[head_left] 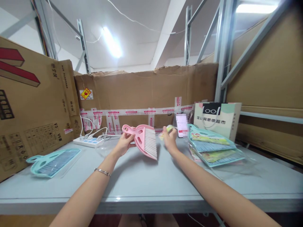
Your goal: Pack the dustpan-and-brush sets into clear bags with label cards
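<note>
Centrally, above the pale table (146, 183), the pink brush (142, 142) is in the left hand (124, 145); fingers closed round its handle, looped end projecting past them, white bristles turned toward the right; brush tilted, its head lifted off the tabletop with a shadow below. Metal bracelet (102, 171) at the left wrist; right hand (170, 140) apart from the bristles, a little to their right, fingers bent, near a small green-and-white piece (169, 128); blur there, cannot tell whether it is gripped.

Just beyond the right hand, a phone (181, 125) upright with its screen lit, part of it blocked out by pixels; further right, a stack of teal dustpans (210, 146) in clear wrapping, printed cards among them; behind the stack, a paper bag (219, 121) bearing a drawing of glasses. Far left on the table, a single teal dustpan (56, 162) lying flat; between it and the left hand, farther back, a white power strip (88, 142) with cables plugged in; taped cardboard (137, 90) across the rear.
</note>
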Available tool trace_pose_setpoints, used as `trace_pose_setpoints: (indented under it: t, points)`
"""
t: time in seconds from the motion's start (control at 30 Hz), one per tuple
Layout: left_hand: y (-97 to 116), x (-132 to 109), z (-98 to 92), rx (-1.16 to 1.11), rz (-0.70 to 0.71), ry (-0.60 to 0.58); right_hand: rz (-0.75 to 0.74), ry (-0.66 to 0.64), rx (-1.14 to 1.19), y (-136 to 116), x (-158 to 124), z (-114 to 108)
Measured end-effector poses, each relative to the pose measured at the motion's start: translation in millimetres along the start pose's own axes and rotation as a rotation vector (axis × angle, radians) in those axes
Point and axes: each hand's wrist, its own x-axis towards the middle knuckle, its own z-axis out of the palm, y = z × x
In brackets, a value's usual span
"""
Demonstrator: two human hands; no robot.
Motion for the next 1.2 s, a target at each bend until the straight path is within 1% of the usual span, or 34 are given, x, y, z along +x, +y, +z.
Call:
trace_pose_setpoints:
  t: [0.03,0.07,0.13,0.17,0.2,0.23,0.4,0.47,0.53,0.6,0.67,0.73,0.77,0.83,0.9,0.93,0.97,1.0,1.03,1.07,1.13,1.17,1.2]
  points:
    - [0.3,-0.4,1.0,0.011,0.006,0.002,-0.131,0.043,-0.1,-7.8,-2.7,0.7]
    - [0.8,-1.0,2.0,0.02,0.012,-0.006,-0.244,-0.002,-0.157,-15.9,-6.9,2.9]
    - [2.4,-2.3,3.5,0.037,0.025,-0.04,-0.427,-0.275,-0.208,-30.2,-17.1,9.9]
    - [3.4,-3.0,3.8,0.046,0.033,-0.059,-0.472,-0.393,-0.227,-35.2,-21.6,13.6]
    - [4.6,-3.6,3.8,0.057,0.041,-0.073,-0.49,-0.47,-0.244,-38.7,-25.0,16.5]
    - [5.7,-4.2,3.7,0.068,0.048,-0.084,-0.487,-0.5,-0.258,-41.0,-27.1,18.5]
    - [9.3,-5.9,5.5,0.147,0.039,-0.088,-0.456,-0.461,-0.37,-46.8,-26.3,16.2]
    - [9.6,-5.9,9.0,0.21,0.053,-0.065,-0.424,-0.422,-0.421,-51.0,-26.4,14.8]
    - [9.3,-5.1,12.9,0.256,0.081,-0.049,-0.373,-0.413,-0.402,-55.3,-27.3,14.9]
    - [8.6,-3.3,15.5,0.275,0.148,-0.048,-0.299,-0.422,-0.319,-58.5,-27.9,15.4]
    - [8.3,-1.0,16.0,0.299,0.265,-0.04,-0.213,-0.419,-0.209,-60.1,-27.5,15.2]
    - [9.0,0.4,15.1,0.327,0.374,-0.008,-0.138,-0.417,-0.087,-60.1,-26.2,13.9]
    - [9.7,0.5,14.4,0.331,0.398,0.006,-0.111,-0.437,-0.025,-59.8,-25.4,13.0]
    - [11.5,-0.5,13.3,0.3,0.363,0.004,-0.071,-0.526,0.073,-58.8,-24.2,11.5]
    - [13.2,-2.4,12.4,0.253,0.266,-0.024,-0.05,-0.647,0.102,-58.2,-22.8,10.7]
    - [13.9,-3.3,11.8,0.238,0.222,-0.036,-0.052,-0.684,0.095,-58.1,-21.5,10.3]
    - [14.7,-4.0,11.0,0.232,0.19,-0.039,-0.056,-0.684,0.086,-57.7,-19.5,9.5]
    - [15.3,-4.4,9.8,0.235,0.172,-0.03,-0.05,-0.644,0.092,-56.7,-16.3,8.0]
    - [15.9,-4.5,8.2,0.241,0.165,-0.012,-0.015,-0.571,0.119,-54.5,-12.1,5.5]
    - [16.4,-4.4,6.4,0.248,0.16,0.008,0.058,-0.48,0.16,-50.8,-6.8,1.9]
    - [16.7,-3.8,2.6,0.257,0.149,0.047,0.285,-0.303,0.234,-37.9,5.6,-9.0]
    - [16.5,-3.5,0.8,0.258,0.141,0.06,0.399,-0.248,0.237,-29.6,11.8,-15.4]
    - [16.0,-3.2,-0.7,0.254,0.134,0.064,0.46,-0.215,0.213,-20.9,17.1,-21.9]
